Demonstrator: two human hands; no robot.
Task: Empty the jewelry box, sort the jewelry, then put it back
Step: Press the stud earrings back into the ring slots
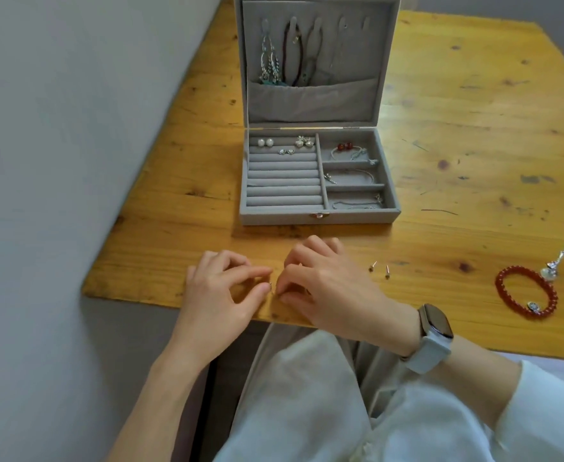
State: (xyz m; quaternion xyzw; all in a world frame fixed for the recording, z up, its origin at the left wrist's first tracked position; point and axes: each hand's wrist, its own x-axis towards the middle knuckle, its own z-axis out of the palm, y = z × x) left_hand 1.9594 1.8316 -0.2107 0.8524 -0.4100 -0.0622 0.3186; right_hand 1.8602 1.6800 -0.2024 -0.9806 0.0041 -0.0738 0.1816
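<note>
The grey jewelry box [317, 217] stands open on the wooden table [457, 128]. Its lid [313, 105] holds hanging necklaces [270, 61]. Pearl studs [265, 142] and other earrings sit in the ring rolls; bracelets lie in the three right compartments [350, 151]. Near the table's front edge, my left hand [220, 295] and my right hand [327, 285] meet. Their fingertips pinch a tiny piece of jewelry [271, 285], too small to tell what it is. Two small stud earrings [379, 269] lie to the right of my right hand.
A red bead bracelet [525, 291] and a silver chain with a pendant [563, 255] lie at the table's right. A grey wall runs along the left. The front table edge is just under my wrists, with my lap below.
</note>
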